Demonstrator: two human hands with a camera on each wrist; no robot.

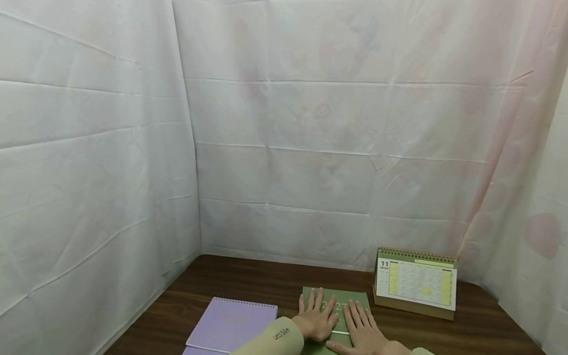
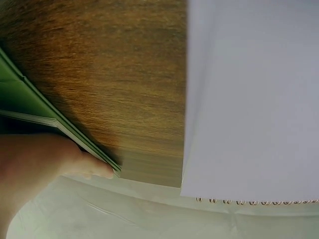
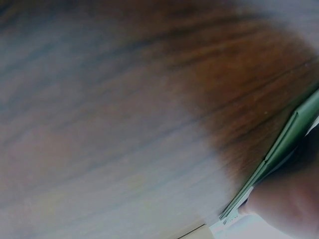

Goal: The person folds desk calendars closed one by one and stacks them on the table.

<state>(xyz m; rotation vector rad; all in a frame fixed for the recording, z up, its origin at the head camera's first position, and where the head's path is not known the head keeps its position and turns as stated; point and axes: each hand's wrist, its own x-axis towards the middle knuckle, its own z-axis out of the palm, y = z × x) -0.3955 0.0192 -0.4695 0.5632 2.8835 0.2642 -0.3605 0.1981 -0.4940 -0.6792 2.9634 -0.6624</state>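
Note:
A green spiral-bound desk calendar (image 1: 343,296) lies flat on the table, with gold numerals partly covered on its cover and a white band across its lower part. My left hand (image 1: 316,320) rests on its left half, fingers straight and spread. On the right half lies my right hand (image 1: 366,333), its fingers also straight. In the left wrist view, the side of the left hand (image 2: 45,164) touches the green calendar's edge (image 2: 20,92). The right wrist view has the right hand (image 3: 284,199) against the opposite edge (image 3: 279,144); its fingertips are mostly hidden there.
To the left, a purple spiral-bound calendar (image 1: 235,315) with a white band lies on the dark wood table (image 1: 253,276). A desk calendar (image 1: 417,281) showing month 11 stands upright at the back right. Pale cloth (image 1: 310,172) hangs behind and at both sides.

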